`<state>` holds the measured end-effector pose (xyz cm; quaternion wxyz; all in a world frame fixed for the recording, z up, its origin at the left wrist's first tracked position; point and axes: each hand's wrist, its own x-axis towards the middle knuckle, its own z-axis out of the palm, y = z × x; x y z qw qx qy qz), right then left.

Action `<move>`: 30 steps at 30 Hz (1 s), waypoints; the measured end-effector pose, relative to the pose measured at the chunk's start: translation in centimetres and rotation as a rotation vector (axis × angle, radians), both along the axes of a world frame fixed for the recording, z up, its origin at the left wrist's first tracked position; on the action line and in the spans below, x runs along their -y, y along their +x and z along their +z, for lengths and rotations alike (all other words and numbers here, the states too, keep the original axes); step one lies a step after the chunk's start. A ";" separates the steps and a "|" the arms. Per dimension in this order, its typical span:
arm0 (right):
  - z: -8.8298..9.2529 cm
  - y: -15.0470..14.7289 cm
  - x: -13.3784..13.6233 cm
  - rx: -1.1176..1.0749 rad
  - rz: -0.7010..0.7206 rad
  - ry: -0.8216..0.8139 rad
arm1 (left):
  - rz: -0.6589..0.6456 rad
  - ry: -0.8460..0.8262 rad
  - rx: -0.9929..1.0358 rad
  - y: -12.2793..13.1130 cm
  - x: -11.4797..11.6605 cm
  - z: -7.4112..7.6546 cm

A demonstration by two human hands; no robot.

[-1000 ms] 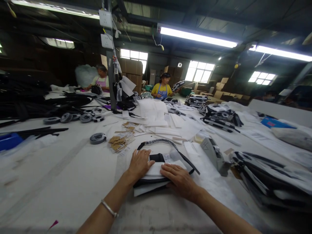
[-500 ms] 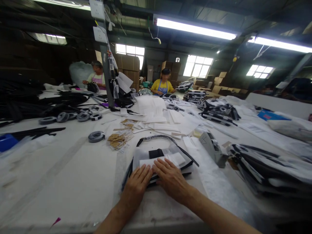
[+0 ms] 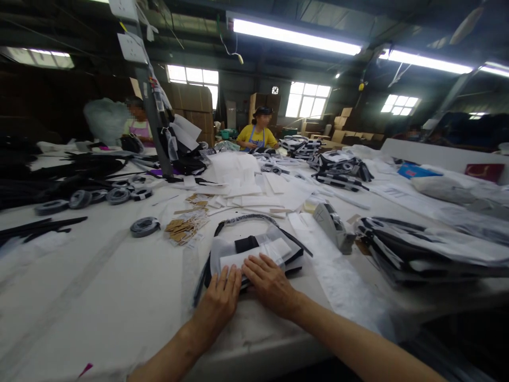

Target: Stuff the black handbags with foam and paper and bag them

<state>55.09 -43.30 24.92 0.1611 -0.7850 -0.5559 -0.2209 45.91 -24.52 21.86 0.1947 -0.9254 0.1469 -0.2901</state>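
A black handbag (image 3: 296, 255) lies flat before me, its wrapped curved handle (image 3: 254, 217) pointing away. Over it is translucent film, with a folded white sheet (image 3: 278, 249) across the middle and a small black piece (image 3: 246, 244) just beyond the sheet. My left hand (image 3: 220, 297) rests with straight fingers on the sheet's near left part. Beside it, my right hand (image 3: 272, 284) presses flat on the sheet, fingers extended. The fingertips of both hands are close together, and neither hand grips anything. Much of the bag's near edge is hidden under the hands.
Brown tags (image 3: 183, 227) and a grey strap roll (image 3: 145, 226) lie left of the bag. A tape dispenser (image 3: 334, 228) stands to the right, near stacked wrapped bags (image 3: 421, 249). Across the table a person in yellow (image 3: 258, 135) works; another person (image 3: 137, 130) sits farther left.
The view has swung to the right, so everything sits farther left in the picture. Both hands stay flat on the sheet over the handbag, with hardly any shift against it.
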 end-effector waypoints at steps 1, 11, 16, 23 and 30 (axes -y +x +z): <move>-0.1 -0.1 0.0 -0.018 -0.008 -0.020 | -0.029 0.004 -0.014 0.0 -0.2 0.4; -0.8 0.6 -2.3 0.011 -0.141 0.043 | -0.193 -0.056 -0.020 2.0 -2.8 2.8; 1.9 2.7 -3.3 0.099 -0.079 -0.082 | -0.154 -0.083 0.050 2.8 -3.0 3.5; 5.0 4.4 -4.3 0.107 0.000 -0.218 | -0.054 -0.052 0.179 3.5 -3.5 3.8; 7.1 1.6 -2.8 -0.010 -0.014 -0.056 | -0.156 -0.150 0.241 3.1 -5.6 3.1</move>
